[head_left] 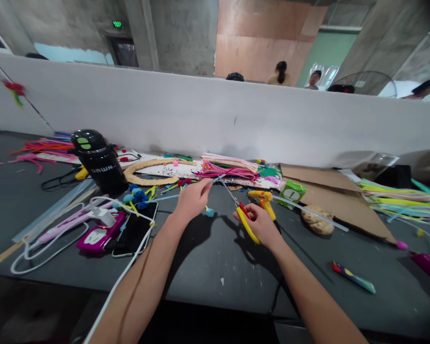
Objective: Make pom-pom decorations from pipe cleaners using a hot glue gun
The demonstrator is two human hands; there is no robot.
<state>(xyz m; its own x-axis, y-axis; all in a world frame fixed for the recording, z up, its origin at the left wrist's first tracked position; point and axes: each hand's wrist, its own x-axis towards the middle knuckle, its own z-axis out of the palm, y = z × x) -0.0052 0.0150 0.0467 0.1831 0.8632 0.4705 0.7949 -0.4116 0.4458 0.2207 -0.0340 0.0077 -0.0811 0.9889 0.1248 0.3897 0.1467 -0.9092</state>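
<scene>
My left hand [193,198] is closed in a pinch on a light blue pipe cleaner [166,197]. The stem runs out to the left of the hand, and a short end pokes out past the fingertips on the right. My right hand [260,222] grips a pair of scissors [249,227] with yellow and red handles. Their blades point up and left, with the tips close to the pipe cleaner's short end; whether they touch it I cannot tell. Below my left fingers a small light blue pompom [209,212] shows. Blue pompoms [139,197] lie left of that hand.
A yellow glue gun [265,200] stands just beyond my right hand, near a green box [293,192]. Leftward are a black bottle [100,165], a phone [134,234], a purple power strip [100,234] and a white cable. Pink pipe cleaners [229,169] lie at the back, before a white partition [200,114].
</scene>
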